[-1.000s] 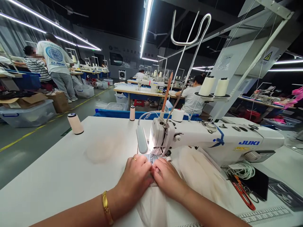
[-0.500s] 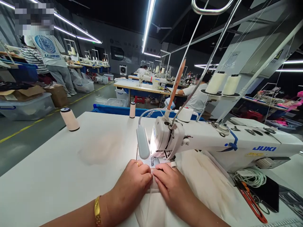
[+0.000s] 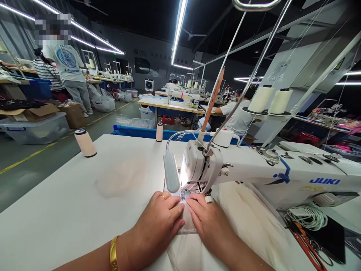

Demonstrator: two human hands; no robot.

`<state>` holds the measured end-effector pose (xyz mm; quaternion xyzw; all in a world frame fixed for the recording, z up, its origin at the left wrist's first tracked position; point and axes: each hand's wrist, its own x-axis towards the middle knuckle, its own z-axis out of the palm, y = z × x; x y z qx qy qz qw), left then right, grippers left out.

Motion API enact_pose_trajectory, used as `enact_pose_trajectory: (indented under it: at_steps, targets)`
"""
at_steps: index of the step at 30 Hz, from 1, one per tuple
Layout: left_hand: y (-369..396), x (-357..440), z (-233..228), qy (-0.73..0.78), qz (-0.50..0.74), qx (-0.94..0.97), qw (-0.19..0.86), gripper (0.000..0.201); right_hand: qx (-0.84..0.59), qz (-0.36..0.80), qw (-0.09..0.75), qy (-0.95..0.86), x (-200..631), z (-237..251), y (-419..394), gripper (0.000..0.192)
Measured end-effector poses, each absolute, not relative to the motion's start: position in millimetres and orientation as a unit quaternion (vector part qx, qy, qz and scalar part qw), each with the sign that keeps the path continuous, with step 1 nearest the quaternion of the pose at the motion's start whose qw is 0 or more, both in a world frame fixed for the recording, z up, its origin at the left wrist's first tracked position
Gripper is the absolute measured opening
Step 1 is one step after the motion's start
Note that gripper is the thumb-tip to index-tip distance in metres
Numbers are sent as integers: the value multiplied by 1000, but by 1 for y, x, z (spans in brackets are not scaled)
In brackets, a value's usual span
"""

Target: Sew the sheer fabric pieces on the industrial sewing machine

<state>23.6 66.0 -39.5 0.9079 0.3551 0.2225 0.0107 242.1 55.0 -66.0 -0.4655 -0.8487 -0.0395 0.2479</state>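
Note:
A strip of sheer off-white fabric runs up under the presser foot of a white JUKI sewing machine. On the fabric's left side, my left hand is closed with its fingers curled and thumb pressed in, fingertips just in front of the needle area. My right hand holds the right side, its fingers close together and bent onto the cloth; the thumb's underside is hidden. A small gap with fabric showing lies between the two hands. The machine's lamp shines beside the needle.
More pale sheer fabric is bunched right of my right hand. Orange-handled scissors and a coiled white cord lie further right. Thread cones stand at the table's far left edge. A person stands at the back left.
My fingertips have moved apart, the right hand shifting slightly right, so more fabric shows between them. The whole view has turned a little to the left.

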Motion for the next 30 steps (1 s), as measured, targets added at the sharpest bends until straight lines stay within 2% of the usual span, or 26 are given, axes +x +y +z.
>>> enact_pose_trajectory:
  at_steps: [7, 11, 14, 16, 18, 19, 20, 21, 23, 25, 30]
  targets:
    - [68, 26, -42, 366, 212, 906, 13, 10, -479, -65, 234, -844, 242, -68, 59, 35]
    - [66, 25, -35, 381, 183, 905, 49, 6, -472, -76, 229, -848, 243, -68, 58, 35]
    - [60, 15, -17, 368, 158, 911, 103, 21, -452, -74, 242, -856, 247, -59, 51, 28]
    - [55, 6, -3, 333, 142, 922, 137, 37, -428, -28, 253, -867, 251, -48, 43, 18]
    - [50, 0, 5, 306, 129, 930, 156, 43, -395, 54, 247, -883, 254, -37, 35, 34]
    - [49, -2, 5, 299, 126, 933, 159, 38, -377, 90, 234, -892, 254, -32, 32, 44]
    - [49, -2, 4, 296, 127, 934, 157, 28, -364, 114, 219, -898, 254, -28, 30, 46]
    - [49, 0, 0, 299, 131, 933, 153, 18, -358, 123, 207, -902, 254, -25, 29, 39]
    - [54, 6, -12, 322, 151, 923, 149, 18, -371, 118, 194, -900, 252, -23, 29, 15]
    - [60, 14, -24, 352, 185, 901, 170, 22, -399, 118, 208, -885, 250, -23, 31, 15]
    - [75, 29, -30, 396, 249, 848, 251, 16, -428, 130, 333, -830, 246, -25, 37, 23]
